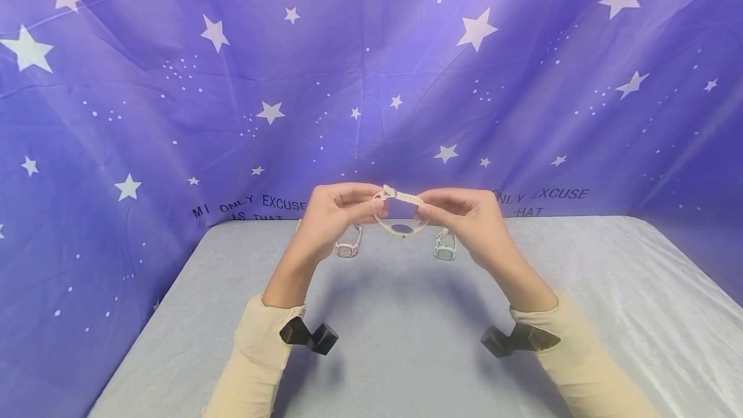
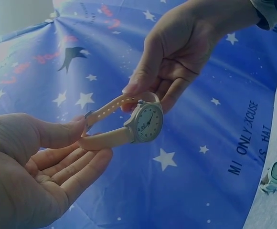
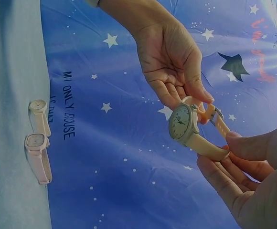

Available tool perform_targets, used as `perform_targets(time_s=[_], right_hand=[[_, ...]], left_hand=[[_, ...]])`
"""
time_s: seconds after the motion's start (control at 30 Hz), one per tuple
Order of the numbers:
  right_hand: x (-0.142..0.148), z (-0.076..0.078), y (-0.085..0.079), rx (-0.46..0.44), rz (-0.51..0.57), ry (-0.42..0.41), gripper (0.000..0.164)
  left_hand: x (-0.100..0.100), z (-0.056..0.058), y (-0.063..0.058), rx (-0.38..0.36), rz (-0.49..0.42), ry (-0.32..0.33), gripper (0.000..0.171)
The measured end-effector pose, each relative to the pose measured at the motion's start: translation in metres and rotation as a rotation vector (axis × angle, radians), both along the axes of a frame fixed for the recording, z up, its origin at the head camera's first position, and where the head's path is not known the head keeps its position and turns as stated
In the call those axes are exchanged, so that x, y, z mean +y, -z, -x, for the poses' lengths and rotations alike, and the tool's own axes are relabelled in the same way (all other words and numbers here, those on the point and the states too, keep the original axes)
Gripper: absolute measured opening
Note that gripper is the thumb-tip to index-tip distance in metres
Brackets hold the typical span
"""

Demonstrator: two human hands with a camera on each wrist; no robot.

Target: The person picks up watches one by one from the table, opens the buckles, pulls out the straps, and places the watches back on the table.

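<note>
A cream wristwatch (image 1: 402,231) with a round dial is held up in the air between both hands, its strap looped and joined at the buckle. My left hand (image 1: 333,215) pinches the strap on the buckle side between thumb and fingers. On the opposite side, my right hand (image 1: 467,215) pinches the strap near its punched holes. The pale dial (image 2: 149,122) with dark hands shows in the left wrist view, facing away from the head camera. Both thumbs lie on the near side of the strap.
On the grey cloth-covered table (image 1: 400,353) stand a pink square watch (image 1: 347,249) and a green square watch (image 1: 445,253). A cream round watch (image 3: 38,106) sits beside the pink one, mostly behind my left hand in the head view. A purple star-patterned curtain (image 1: 371,69) hangs behind.
</note>
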State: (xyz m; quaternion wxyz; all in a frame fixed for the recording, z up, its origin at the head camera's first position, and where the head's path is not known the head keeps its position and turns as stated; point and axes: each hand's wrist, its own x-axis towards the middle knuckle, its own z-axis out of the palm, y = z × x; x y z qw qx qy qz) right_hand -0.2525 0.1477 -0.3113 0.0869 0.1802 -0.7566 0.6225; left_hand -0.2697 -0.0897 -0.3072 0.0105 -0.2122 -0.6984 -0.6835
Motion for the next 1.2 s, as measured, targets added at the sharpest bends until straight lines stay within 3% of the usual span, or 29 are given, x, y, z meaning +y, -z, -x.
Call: perform_targets(time_s=[0.4,0.8,1.2], right_hand=[[0.0019,-0.0003,-0.0015,-0.035,0.037,0.021,0.027],[0.0013,-0.0002,0.0008,-0.019,0.047,0.011,0.027],[-0.0039,0.0014,0.0060,-0.025,0.122,-0.007,0.017]], left_hand=[[-0.0036,0.0001,-0.0021,-0.003,-0.065,-0.035,0.026],[-0.0021,0.0004,-0.0016,-0.001,-0.057,-0.041,0.025],[0.0035,-0.0038,0.0002,-0.065,-0.047,-0.067,0.027]])
